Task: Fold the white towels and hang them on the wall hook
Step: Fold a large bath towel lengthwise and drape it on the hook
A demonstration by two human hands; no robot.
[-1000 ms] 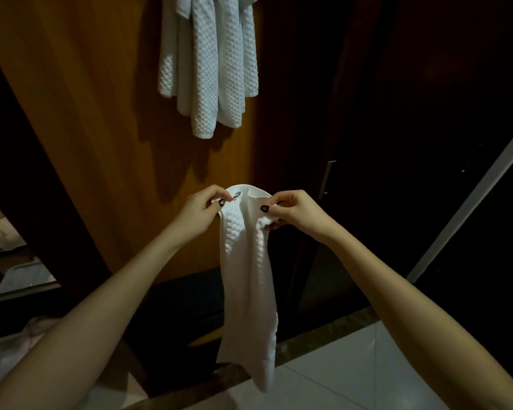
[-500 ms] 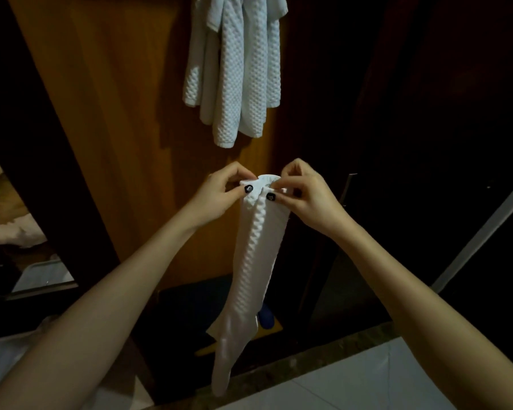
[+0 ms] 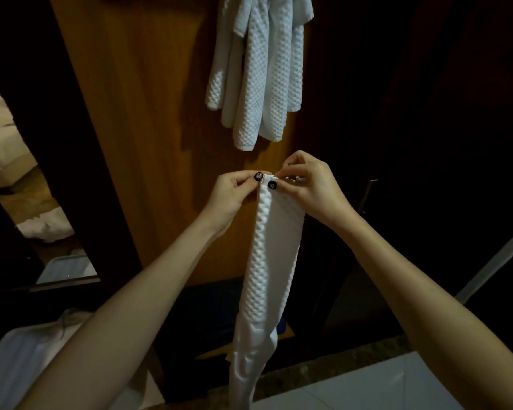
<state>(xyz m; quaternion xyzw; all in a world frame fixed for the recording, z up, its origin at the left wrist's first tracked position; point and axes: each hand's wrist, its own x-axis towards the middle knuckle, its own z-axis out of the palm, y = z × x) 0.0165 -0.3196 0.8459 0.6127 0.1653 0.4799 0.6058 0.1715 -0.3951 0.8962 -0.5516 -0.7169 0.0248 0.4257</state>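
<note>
A white waffle-textured towel (image 3: 267, 261), folded into a narrow strip, hangs straight down in front of me. My left hand (image 3: 234, 193) pinches its top edge from the left, and my right hand (image 3: 305, 184) pinches the same edge from the right, thumbs almost touching. Above them several white towels (image 3: 258, 69) hang in a bunch against the wooden panel (image 3: 148, 128). The hook that carries them is out of view past the top edge.
A dark door with a metal handle (image 3: 367, 196) stands to the right. White cloth (image 3: 45, 226) lies on the floor at the left, beside a pale tray (image 3: 65, 270). A pale tiled surface (image 3: 367, 389) with a stone edge lies at the bottom right.
My hands have drawn close together and the towel's top is now gathered tight, so the strip hangs narrower and longer. The view has tilted, bringing the hung towels lower in the frame.
</note>
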